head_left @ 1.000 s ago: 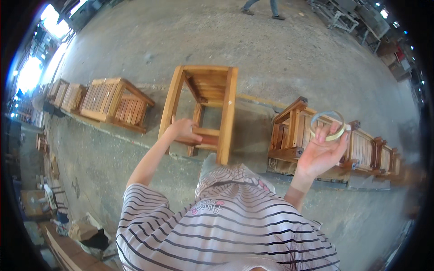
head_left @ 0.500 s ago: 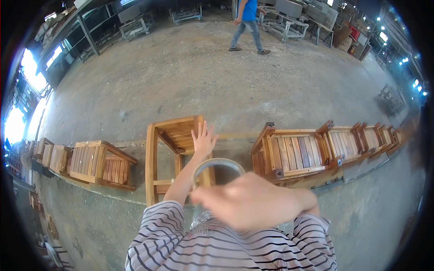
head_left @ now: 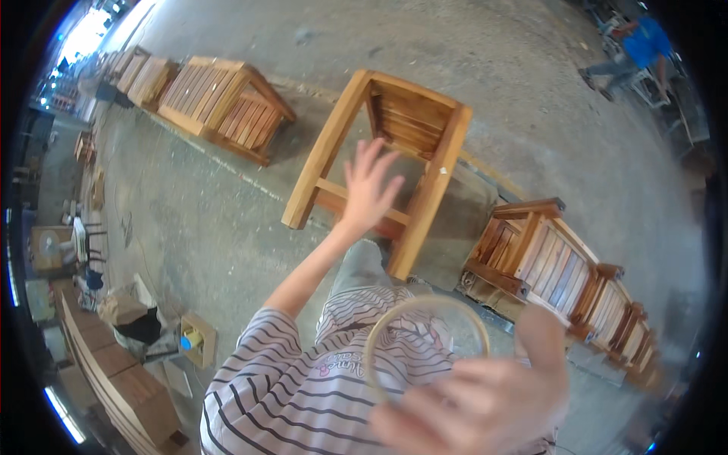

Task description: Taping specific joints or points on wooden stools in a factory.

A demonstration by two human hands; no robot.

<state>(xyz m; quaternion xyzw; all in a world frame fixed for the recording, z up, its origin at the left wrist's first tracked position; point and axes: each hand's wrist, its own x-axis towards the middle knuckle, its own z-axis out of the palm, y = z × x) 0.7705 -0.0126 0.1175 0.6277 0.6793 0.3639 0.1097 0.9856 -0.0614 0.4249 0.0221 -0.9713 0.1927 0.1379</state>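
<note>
My left hand (head_left: 368,186) reaches out with its fingers spread and holds nothing. It is over a wooden chair (head_left: 441,178), near the crossbar between the chair's two long side rails; whether it touches the wood I cannot tell. The chair has a slatted panel inside its far end. Close to my chest, my right hand (head_left: 485,394) is blurred, its fingers curled at the edge of a pale, thin-walled ring that looks like a roll of tape (head_left: 371,356).
Slatted wooden chairs (head_left: 205,95) stand in a row at upper left. More wooden chairs (head_left: 557,262) line up at the right. A person in blue (head_left: 644,45) walks at the far upper right. Cardboard boxes (head_left: 129,379) and a small open box (head_left: 199,341) lie at lower left.
The view has turned, so the chairs now slant across it. My left hand has moved from the chair's right side to over its crossbar. My right hand and the ring are lower and further right.
</note>
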